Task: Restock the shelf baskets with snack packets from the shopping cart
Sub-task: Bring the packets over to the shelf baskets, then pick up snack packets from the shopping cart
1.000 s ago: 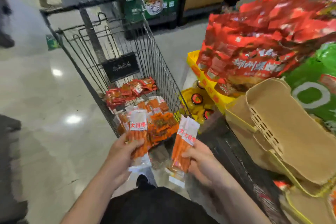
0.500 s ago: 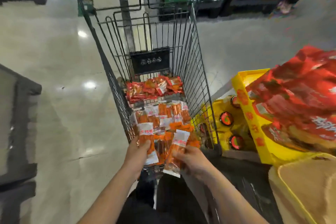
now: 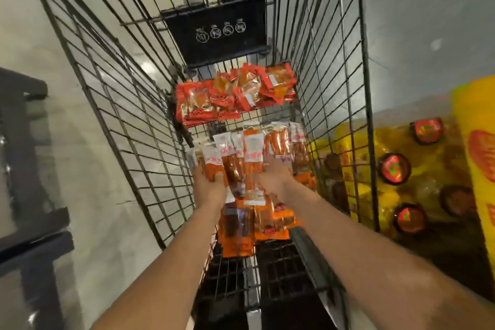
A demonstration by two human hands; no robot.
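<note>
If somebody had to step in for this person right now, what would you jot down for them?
Left hand: grips a white-topped orange stick packet inside the cart.
Right hand: down on the same pile of stick packets; grip hidden, looks to be gathering more.
Also in the cart: red packets at the far end, orange packets nearest you.
Done: cannot tell, no shelf baskets in view.
Left: lift handfuls out and carry them to the baskets until the cart holds none.
</note>
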